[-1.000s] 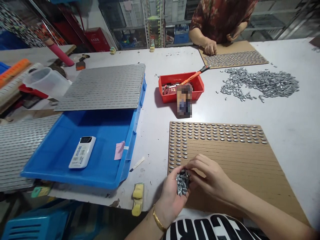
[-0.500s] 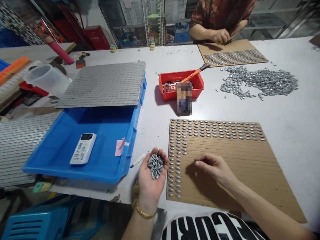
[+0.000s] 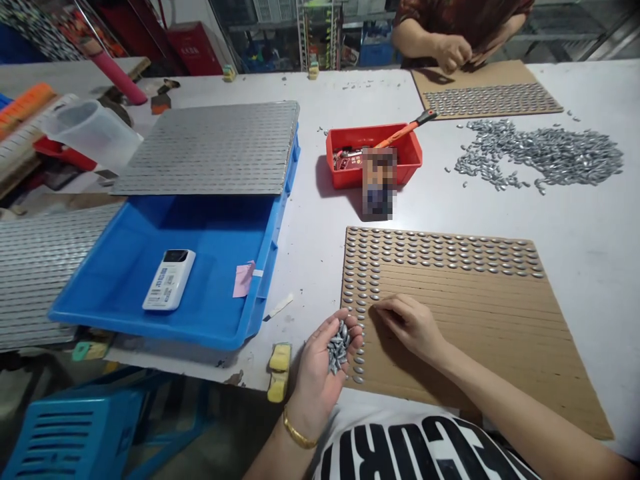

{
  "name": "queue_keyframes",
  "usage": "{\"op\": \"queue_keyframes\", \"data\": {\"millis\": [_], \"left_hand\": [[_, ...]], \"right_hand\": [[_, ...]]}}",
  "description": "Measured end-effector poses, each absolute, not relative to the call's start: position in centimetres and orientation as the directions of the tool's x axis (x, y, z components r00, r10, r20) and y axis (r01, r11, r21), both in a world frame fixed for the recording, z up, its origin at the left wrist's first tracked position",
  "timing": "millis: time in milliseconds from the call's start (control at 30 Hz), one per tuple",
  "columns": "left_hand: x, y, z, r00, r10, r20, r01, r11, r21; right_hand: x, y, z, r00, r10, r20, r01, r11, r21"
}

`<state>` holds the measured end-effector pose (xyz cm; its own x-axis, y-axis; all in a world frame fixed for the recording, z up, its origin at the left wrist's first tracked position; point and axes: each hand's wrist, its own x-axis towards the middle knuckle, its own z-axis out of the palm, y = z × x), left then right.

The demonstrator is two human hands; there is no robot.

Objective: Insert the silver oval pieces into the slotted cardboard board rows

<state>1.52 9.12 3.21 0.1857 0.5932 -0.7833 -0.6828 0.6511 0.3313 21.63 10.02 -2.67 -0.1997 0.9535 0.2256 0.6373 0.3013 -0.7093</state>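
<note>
A pile of small silvery metal pieces (image 3: 339,348) lies in the cupped palm of my left hand (image 3: 323,360), which is over the left edge of a cardboard sheet (image 3: 475,333). Rows of similar oval pieces (image 3: 440,252) cover the sheet's far edge and run down its left side. My right hand (image 3: 413,327) is above the cardboard beside the left columns, thumb and fingers pinched together at the end of a short row. Whatever may be between its fingertips is too small to make out.
Left of me is a blue tray (image 3: 215,320) holding a white device (image 3: 169,280), with a grey slotted board (image 3: 215,150) across its back. A red bin (image 3: 340,173) stands beyond the cardboard. Loose pieces (image 3: 575,157) are heaped back right, near another person's hands (image 3: 455,53).
My left hand has moved right, over the cardboard's left edge, its fingers more curled round the pieces. My right hand has shifted slightly left toward the columns. The camera view has shifted a little.
</note>
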Motion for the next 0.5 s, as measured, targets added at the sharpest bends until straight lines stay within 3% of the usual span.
{"op": "queue_keyframes", "data": {"millis": [367,500], "left_hand": [[3.2,8.1,3.2,0.363,0.475,-0.802,-0.683,0.721,0.118],[3.4,7.8,3.0,0.382,0.476,-0.792,-0.683,0.723,0.105]], "right_hand": [[20.6,10.4,-3.2,-0.237,0.953,0.189,0.87,0.294,-0.395],[20.6,10.5,-2.6,-0.223,0.964,0.143,0.872,0.263,-0.412]]}}
